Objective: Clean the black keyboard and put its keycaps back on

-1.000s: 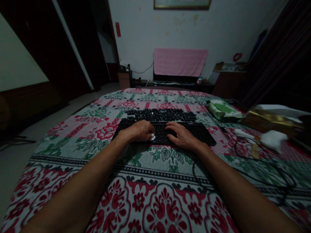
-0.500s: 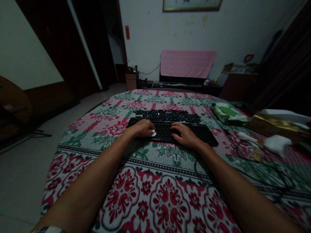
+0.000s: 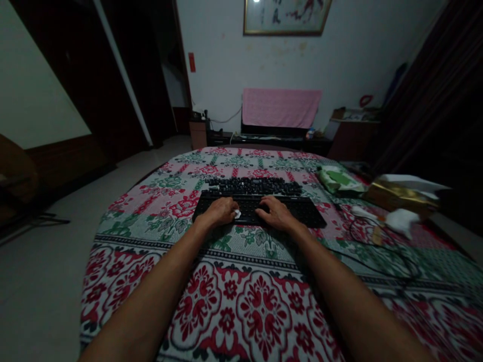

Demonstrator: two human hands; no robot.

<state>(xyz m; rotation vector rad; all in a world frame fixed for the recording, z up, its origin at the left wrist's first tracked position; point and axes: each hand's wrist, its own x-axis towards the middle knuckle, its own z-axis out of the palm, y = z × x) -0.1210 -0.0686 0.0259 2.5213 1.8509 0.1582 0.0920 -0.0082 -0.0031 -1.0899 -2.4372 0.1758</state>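
A black keyboard (image 3: 302, 211) lies on a bed with a red, green and white flowered cover (image 3: 241, 296). Behind it is a row of loose black keycaps (image 3: 252, 186). My left hand (image 3: 221, 211) rests on the keyboard's left part, fingers curled round a small white wad (image 3: 237, 214) that pokes out by the fingertips. My right hand (image 3: 277, 213) lies on the keyboard's middle, fingers bent down onto the key area with nothing in them.
A green and white packet (image 3: 339, 181) lies right of the keyboard. Farther right are a gold box (image 3: 400, 193), white crumpled tissue (image 3: 402, 220) and a black cable (image 3: 381, 251). A pink cloth (image 3: 281, 108) covers a low unit by the far wall. Bare floor lies left.
The view has pulled back and tilted up, so the bed and keyboard look smaller and more wall shows. Both hands stay on the keyboard in about the same places.
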